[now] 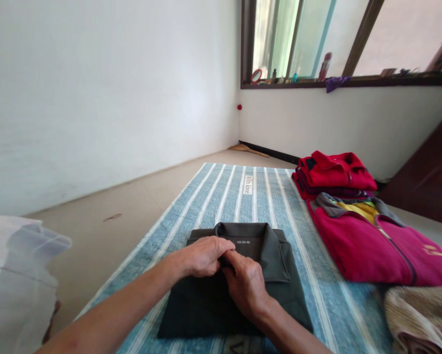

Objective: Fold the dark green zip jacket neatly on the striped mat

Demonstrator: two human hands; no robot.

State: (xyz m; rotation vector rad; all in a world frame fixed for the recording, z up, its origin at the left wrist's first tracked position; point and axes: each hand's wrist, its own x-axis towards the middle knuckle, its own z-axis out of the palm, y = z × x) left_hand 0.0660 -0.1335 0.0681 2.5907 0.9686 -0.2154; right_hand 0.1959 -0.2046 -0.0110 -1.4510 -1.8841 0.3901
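Note:
A dark green-grey collared shirt [276, 305] lies folded in front of me, its collar at the far end and a printed size mark inside the neck. At the left side of the collar opening, my left hand [208, 255] and my right hand [247, 282] meet, fingers curled and closed on the collar's front edge. The fingertips partly hide each other, along with the bit of fabric between them. Beneath the shirt is a blue cloth with white stripes [228, 196].
To the right lie a magenta zip jacket [376, 250], a stack of folded red clothes [339, 169] and a beige towel [424, 309]. White sheer fabric [17, 280] hangs at the left. Bottles and a small mirror [256, 75] stand on the window sill.

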